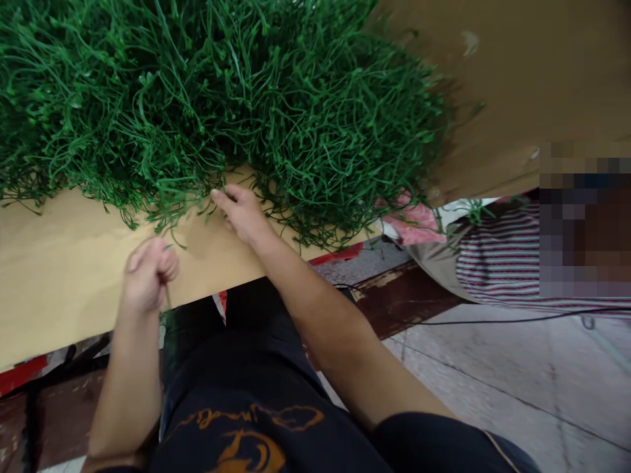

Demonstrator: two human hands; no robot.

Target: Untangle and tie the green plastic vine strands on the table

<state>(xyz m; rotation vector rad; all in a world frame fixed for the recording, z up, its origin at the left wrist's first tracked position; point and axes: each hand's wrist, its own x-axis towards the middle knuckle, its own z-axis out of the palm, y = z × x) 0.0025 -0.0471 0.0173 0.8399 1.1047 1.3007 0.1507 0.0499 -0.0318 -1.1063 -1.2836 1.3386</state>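
Note:
A large heap of thin, curly green stems with small forked tips (315, 118), which look like plastic plant pieces, lies along the far side of the tan table board. My left hand (150, 272) is closed in a fist near the board's front edge. Out of it, above and below, show blurred green strands. My right hand (244, 217) reaches to the near rim of the heap. Its thumb and forefinger point at the loose stems, slightly apart, and I see nothing held between them. A few loose stems (172, 210) lie between the two hands.
The tan board (64, 263) runs under the heap; a brown sheet (513, 79) continues to the right. Pink-and-white cloth (419, 223) sits at the right corner. A person in a striped top (497, 256) is close by on the right. A black cable (493, 322) crosses above the tiled floor.

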